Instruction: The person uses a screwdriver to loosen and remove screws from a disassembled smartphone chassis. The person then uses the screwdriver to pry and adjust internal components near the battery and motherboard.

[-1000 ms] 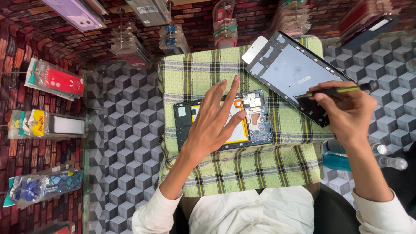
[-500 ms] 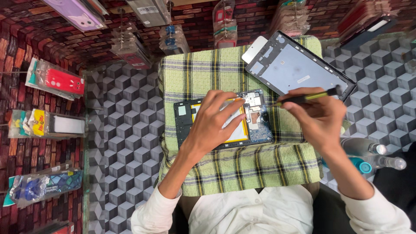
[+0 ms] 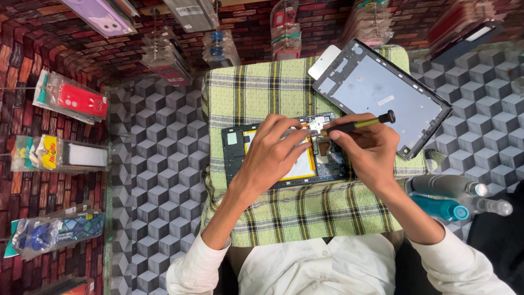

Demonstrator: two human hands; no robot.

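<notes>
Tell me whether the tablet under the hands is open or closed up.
Open. The tablet lies on the checked cloth with battery and circuit board exposed; its detached panel lies apart. The right hand holds a screwdriver to it.

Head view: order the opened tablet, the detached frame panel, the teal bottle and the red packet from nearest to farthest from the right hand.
From the right hand:
1. Opened tablet, directly under the hand, on the plaid cloth.
2. Detached frame panel, just above it, at upper right.
3. Teal bottle, lower right, off the cloth.
4. Red packet, far left wall.
</notes>
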